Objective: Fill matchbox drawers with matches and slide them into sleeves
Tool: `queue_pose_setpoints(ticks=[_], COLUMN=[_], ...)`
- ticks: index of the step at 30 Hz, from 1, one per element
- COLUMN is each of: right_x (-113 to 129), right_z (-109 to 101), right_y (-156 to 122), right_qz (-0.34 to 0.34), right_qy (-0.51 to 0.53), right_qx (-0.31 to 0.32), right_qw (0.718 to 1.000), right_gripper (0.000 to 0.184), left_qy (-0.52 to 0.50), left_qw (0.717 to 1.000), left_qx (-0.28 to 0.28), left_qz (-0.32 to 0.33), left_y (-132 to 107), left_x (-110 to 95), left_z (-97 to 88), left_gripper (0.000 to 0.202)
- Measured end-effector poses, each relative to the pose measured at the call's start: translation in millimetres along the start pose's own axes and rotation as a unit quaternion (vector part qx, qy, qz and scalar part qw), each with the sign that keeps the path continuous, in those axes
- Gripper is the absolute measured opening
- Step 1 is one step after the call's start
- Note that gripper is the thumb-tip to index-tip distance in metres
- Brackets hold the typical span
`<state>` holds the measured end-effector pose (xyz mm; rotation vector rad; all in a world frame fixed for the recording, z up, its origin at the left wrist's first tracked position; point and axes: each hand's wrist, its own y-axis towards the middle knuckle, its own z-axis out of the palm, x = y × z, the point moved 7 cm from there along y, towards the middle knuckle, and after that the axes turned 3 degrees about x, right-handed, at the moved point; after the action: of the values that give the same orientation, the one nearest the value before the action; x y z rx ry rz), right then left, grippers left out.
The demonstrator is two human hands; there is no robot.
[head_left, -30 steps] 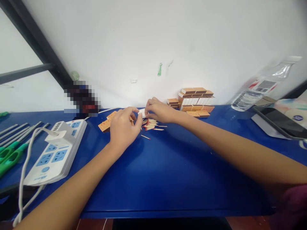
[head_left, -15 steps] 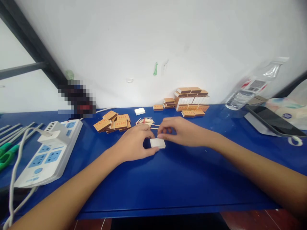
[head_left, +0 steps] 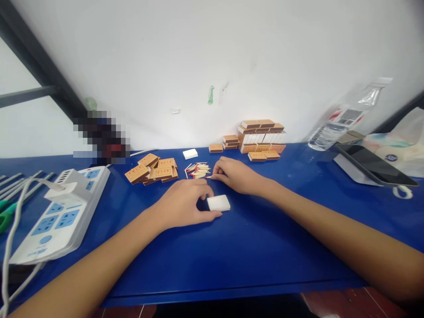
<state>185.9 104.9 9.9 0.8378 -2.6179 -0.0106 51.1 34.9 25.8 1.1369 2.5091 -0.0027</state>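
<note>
Left hand curls around a white box's left end; right hand meets matches nearer the bench's back edge; cannot tell either grip, fingertips partly hidden.

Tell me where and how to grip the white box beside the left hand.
I'd take the white box by its left end, coming from the left, thumb on the near long side and fingers on the far one. It is low and oblong, appears to lie flat, and the left hand curves around that end.
</note>
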Motion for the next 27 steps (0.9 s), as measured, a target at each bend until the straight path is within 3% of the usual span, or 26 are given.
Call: queue_pose_setpoints(ticks=[6,17,23,27], right_x=[-14.0,-6.4,-16.9,-19.9], right_z=[-0.8,-19.4,-28.3,-24.6], right_y=[-12.6,-27.2,-39.9,-46.3], right_qz=[-0.013,-0.021,-0.016,0.007], right_qy=[-0.018,-0.001,0.037,0.048], right_qx=[0.005,0.017,0.122,0.176], right_qw=[1.000,1.000,0.992,0.983], right_gripper=[0.017,0.013,0.023,0.020], left_qy=[0.044,0.038,0.020,0.017], left_qw=[0.998,0.998,0.999,1.000], left_qx=[-0.026,-0.034,-0.023,-0.011], left_qz=[-0.031,-0.035,-0.018,-0.012], left_y=[2.5,3.1,3.1,3.6], left_x=[19.2,21.1,16.3,12.1], left_z=[-6.1,-10.1,-10.1,-7.9], left_gripper=[0.033,0.031,0.029,0.029])
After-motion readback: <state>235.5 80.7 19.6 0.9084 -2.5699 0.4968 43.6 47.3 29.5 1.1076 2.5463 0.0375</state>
